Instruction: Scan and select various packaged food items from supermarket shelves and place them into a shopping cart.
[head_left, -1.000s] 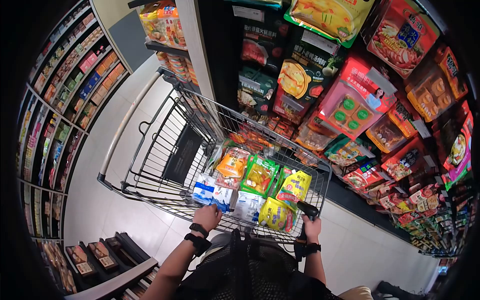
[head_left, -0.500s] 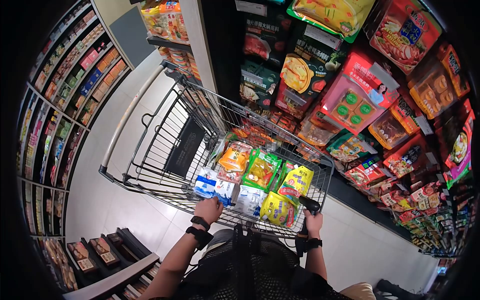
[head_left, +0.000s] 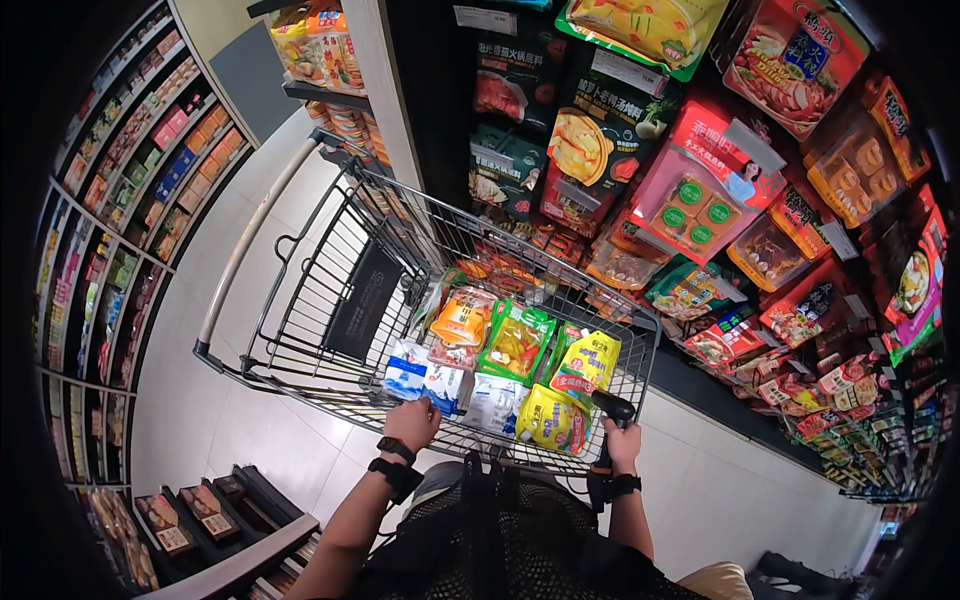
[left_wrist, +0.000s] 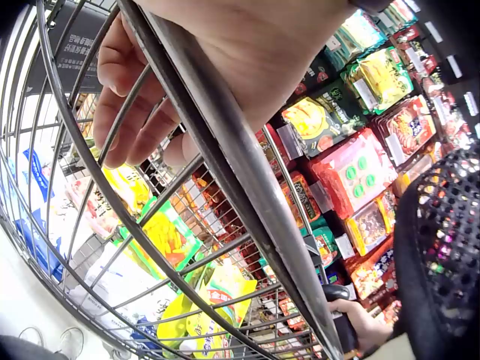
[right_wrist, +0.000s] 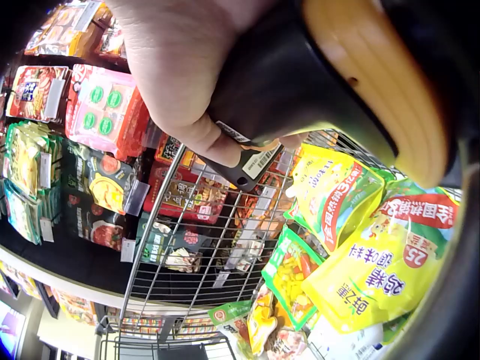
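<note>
My left hand [head_left: 412,424] rests over the near rim of a wire shopping cart [head_left: 300,378]. In the left wrist view its fingers [left_wrist: 133,124] hang loosely inside the basket, above the packets. My right hand [head_left: 622,447] grips a black and orange handheld barcode scanner [head_left: 613,406] at the cart's near right corner; the right wrist view shows labels on it. Just below the scanner lie yellow seasoning pouches [head_left: 553,418]. Beside them are a green packet [head_left: 516,340], an orange packet [head_left: 463,316], and white and blue bags [head_left: 408,372].
Along the cart's far side runs a shelf wall hung with soup-base packets [head_left: 700,190]. Curved shelving [head_left: 150,170] stands far left, and a low display rack [head_left: 200,515] sits near left. The cart's push handle [head_left: 262,235] is at its left end, over pale floor tiles.
The head view shifts slightly, moving the cart and shelves a little in the picture. Both hands keep their places, left on the rim and right around the scanner.
</note>
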